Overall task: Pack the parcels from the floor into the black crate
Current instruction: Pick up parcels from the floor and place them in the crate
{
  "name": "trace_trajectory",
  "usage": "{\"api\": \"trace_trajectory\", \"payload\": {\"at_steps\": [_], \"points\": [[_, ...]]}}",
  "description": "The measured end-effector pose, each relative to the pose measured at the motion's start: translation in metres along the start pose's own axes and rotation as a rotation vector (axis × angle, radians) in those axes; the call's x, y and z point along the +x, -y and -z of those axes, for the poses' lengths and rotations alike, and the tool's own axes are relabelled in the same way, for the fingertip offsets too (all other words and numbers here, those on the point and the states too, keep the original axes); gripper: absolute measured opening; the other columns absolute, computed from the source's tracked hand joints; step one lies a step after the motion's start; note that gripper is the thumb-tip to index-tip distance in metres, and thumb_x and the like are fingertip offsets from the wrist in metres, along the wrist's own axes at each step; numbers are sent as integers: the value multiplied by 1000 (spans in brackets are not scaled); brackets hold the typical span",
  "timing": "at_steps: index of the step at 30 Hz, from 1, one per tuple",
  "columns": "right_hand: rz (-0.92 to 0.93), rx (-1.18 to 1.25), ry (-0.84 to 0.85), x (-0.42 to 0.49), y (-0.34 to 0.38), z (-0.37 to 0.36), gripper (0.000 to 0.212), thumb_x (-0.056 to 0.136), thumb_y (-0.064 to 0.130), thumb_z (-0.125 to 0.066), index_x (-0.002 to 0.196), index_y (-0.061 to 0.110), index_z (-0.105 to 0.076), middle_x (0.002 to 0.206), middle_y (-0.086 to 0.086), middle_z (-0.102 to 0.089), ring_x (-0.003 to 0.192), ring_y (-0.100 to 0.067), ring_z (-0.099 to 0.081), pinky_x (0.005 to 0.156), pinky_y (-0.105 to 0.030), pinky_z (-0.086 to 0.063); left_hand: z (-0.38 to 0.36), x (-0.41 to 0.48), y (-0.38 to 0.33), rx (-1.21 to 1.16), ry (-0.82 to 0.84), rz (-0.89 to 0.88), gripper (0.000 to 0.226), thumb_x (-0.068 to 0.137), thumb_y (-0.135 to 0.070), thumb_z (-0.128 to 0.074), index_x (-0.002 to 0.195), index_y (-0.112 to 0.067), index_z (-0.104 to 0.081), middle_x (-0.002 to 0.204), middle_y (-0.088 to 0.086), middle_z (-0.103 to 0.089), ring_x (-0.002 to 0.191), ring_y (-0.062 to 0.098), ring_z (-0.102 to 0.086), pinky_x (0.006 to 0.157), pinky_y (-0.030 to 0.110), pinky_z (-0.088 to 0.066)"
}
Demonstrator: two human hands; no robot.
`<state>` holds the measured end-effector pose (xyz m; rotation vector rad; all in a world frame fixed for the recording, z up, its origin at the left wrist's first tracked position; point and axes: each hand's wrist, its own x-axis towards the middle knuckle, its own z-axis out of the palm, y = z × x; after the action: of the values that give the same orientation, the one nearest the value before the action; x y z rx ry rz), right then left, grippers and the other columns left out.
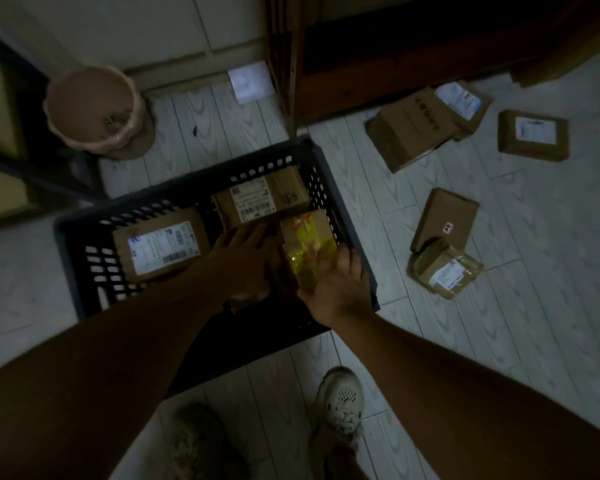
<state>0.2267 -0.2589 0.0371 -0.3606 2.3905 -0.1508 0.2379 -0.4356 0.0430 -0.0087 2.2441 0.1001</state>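
The black crate point(73, 244) stands on the floor in front of me. Inside it lie a labelled parcel point(160, 247) at the left, a brown box with a barcode label point(257, 199) at the back, and a parcel wrapped in yellow tape point(309, 240) at the right. My right hand point(340, 289) grips the near end of the yellow-taped parcel. My left hand point(243, 247) lies inside the crate beside that parcel, fingers against the boxes. More parcels lie on the floor to the right: a large box point(409, 133), a small labelled one point(534, 133), a flat one point(444, 220) and a taped one point(445, 268).
A pink ceramic pot point(94, 109) stands at the back left beside a dark metal frame. A dark wooden cabinet point(413, 46) fills the back. A white paper point(250, 81) lies by the wall. My shoes point(343, 407) are near the crate's front edge.
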Motion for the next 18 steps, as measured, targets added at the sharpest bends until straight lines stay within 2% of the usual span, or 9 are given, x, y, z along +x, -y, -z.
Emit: {"api": "trace_trajectory", "payload": {"at_steps": [4,8,12,15,18], "points": [[14,9,24,-61,-1,68,82,87,58,-51,151,22,-15,157,-14,-7,145,-35,-6,117,-48,-13,53,-77,-12,-36,16,31,86,89,-47,-52,150,-28,4,159,2,15,145,34,12,115,57,-7],[29,48,65,-124,-1,157,77,89,59,-47,150,20,-20,158,-12,-9,145,-31,-10,117,-45,-12,114,-165,-33,-126,-78,44,82,92,-42,-49,151,-27,5,159,6,13,145,33,13,115,57,-7],[36,69,43,-190,-7,224,83,90,60,-47,153,23,-9,160,-10,-2,146,-29,-6,119,-45,-10,148,-242,-38,-130,-167,56,83,90,-53,-48,150,-30,4,159,5,13,146,32,13,117,57,-8],[-4,62,55,-237,-16,263,90,88,64,-46,153,28,5,161,-9,6,147,-30,1,119,-46,-5,171,-292,-44,-138,-189,51,84,90,-51,-50,151,-29,4,159,5,12,146,34,10,117,56,-11],[-34,23,6,-287,-27,296,90,88,64,-45,153,28,7,161,-10,7,147,-32,1,118,-47,-7,196,-339,-59,-88,-273,40,84,88,-55,-49,151,-30,2,160,8,8,146,35,6,117,54,-12]]}}
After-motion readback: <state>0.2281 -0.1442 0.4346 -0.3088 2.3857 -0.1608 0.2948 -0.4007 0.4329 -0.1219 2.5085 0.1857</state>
